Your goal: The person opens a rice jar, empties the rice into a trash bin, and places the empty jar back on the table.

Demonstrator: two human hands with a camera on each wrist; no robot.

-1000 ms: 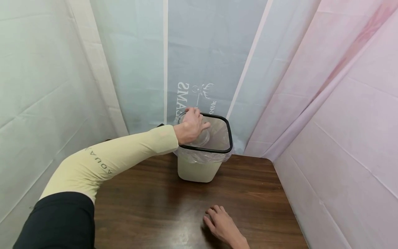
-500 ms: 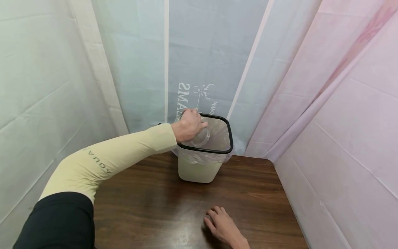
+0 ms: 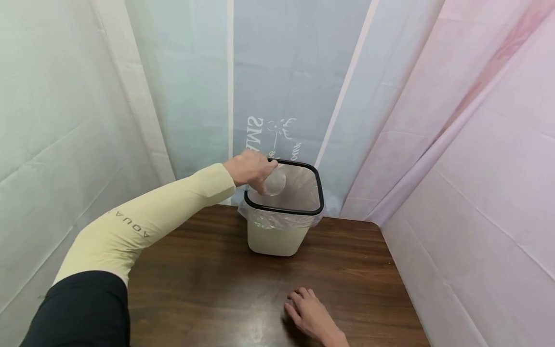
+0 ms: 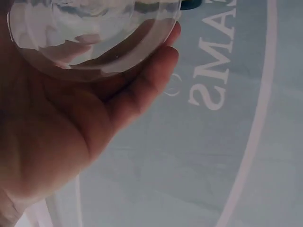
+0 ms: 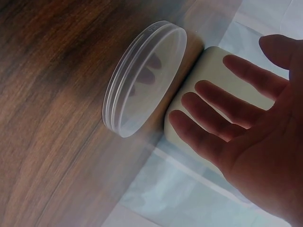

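My left hand (image 3: 251, 168) grips a clear plastic jar (image 3: 276, 183) over the left part of the bin's opening. In the left wrist view the jar (image 4: 71, 23) has a round transparent end, with fingers curved along its side. The cream bin (image 3: 277, 238) has a black rim and a clear plastic liner. My right hand (image 3: 310, 313) stays low over the brown table in front of the bin, fingers loosely bent and holding nothing. Near those fingers, the right wrist view shows a clear round lid (image 5: 147, 80) with a ridged edge lying on the table.
The brown wooden table (image 3: 195, 289) reaches back to a blue-grey curtain (image 3: 295, 72) printed with mirrored white lettering. Pale sheets hang on the left (image 3: 65, 120) and right (image 3: 485, 193).
My left hand has shifted left and turned, tipping the jar so that its visible round end moves slightly up and left. My right hand stays in place.
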